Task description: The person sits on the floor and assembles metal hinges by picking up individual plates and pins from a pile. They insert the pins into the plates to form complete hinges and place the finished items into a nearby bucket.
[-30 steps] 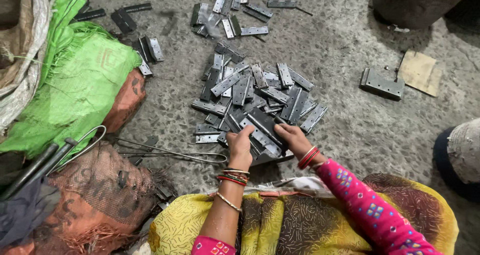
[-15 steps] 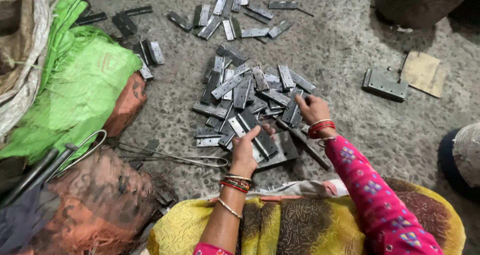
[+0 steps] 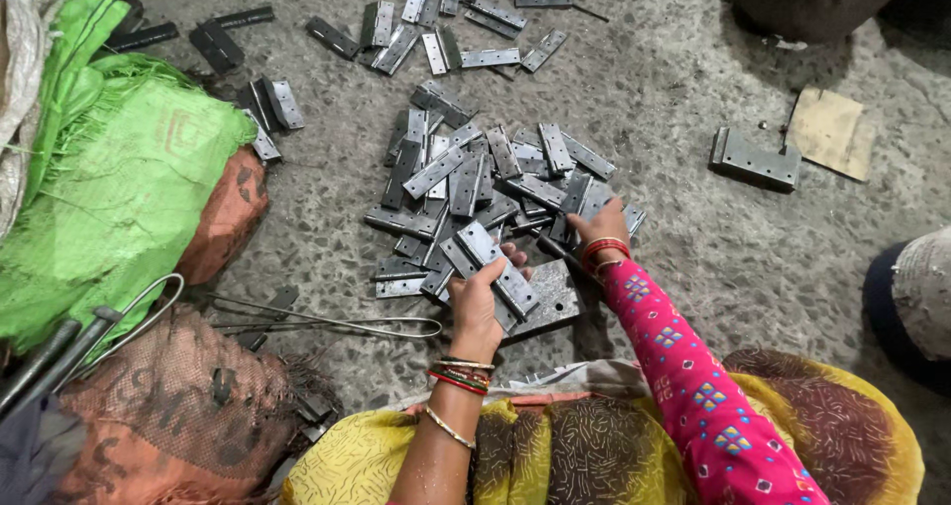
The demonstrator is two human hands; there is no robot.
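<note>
A heap of grey metal hinges lies on the concrete floor in front of me. My left hand, with bangles at the wrist, grips one hinge lifted at the near edge of the heap. My right hand, in a pink patterned sleeve, rests on the hinges at the heap's right side; whether it has closed on one I cannot tell. A flat metal plate lies between my hands.
More hinges are scattered at the top. Green sack and brown mesh sack sit at left, with bent wire beside them. A stack of hinges and a cardboard piece lie at right.
My right hand moved from the near edge out to the right side of the heap. My left hand has picked a hinge up and holds it higher.
</note>
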